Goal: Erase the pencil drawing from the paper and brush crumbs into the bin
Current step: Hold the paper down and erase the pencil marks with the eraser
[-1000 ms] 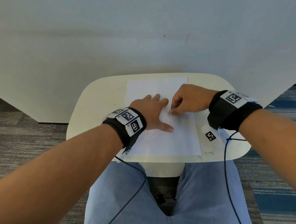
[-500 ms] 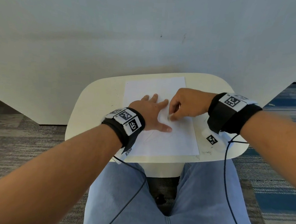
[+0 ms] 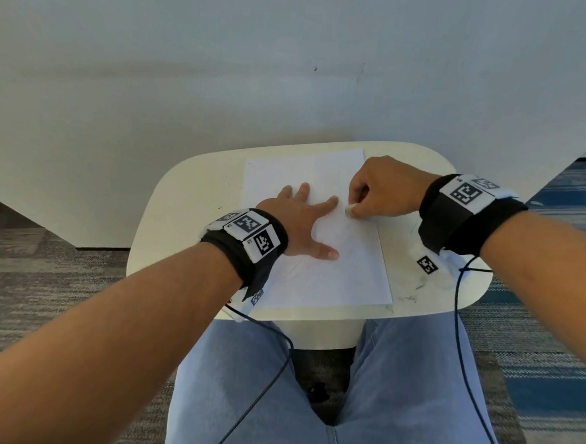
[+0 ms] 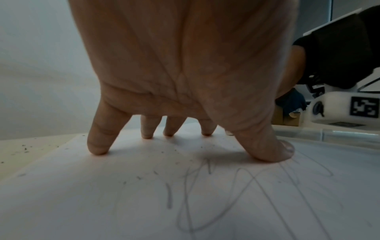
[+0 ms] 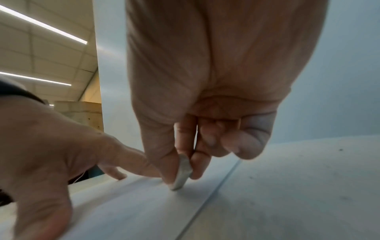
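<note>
Left hand [image 3: 296, 222] spread flat, fingertips pinning the paper [image 3: 346, 276] at centre frame on the table [image 3: 190, 195], right hand [image 3: 382, 189] pinching a small eraser [image 5: 182, 173] against the sheet, pencil scribbles [image 4: 236, 191] and crumbs [image 4: 162, 152] under the left palm

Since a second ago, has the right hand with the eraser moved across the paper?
Yes. The right hand, pinching the eraser, has slid rightward and a little farther from the person, toward the right edge of the paper.

Cream rounded surface [image 3: 190, 195] before a pale wall [image 3: 226, 63]; grey patterned carpet [image 3: 41, 268] below; blue jeans [image 3: 394, 399] in the foreground.
</note>
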Demonstrator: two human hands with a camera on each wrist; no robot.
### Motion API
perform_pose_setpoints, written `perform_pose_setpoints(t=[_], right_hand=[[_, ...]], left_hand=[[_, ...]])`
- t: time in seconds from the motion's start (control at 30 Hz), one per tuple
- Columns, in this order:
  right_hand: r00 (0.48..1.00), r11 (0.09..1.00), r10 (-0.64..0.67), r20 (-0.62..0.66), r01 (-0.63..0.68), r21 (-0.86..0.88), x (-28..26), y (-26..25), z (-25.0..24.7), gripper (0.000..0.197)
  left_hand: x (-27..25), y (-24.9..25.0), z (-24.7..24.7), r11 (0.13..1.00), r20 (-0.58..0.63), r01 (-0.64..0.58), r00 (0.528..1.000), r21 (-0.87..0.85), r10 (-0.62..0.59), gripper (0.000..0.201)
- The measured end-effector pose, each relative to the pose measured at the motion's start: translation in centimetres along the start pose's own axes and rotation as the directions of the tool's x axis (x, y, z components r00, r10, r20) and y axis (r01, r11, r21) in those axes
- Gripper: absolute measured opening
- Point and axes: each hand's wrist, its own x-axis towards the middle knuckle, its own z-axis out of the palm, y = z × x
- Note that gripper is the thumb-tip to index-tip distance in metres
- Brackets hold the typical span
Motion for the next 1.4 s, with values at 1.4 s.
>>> perform_pose_setpoints(t=[1.4], right_hand=[[0.999, 0.999, -0.039, 0.017, 0.039, 0.026, -0.3, -0.9, 1.0, 0.015]], left_hand=[[-0.2, 0.1, -0.1, 1.000, 0.012, 0.020, 1.000, -0.003, -0.020, 0.108]])
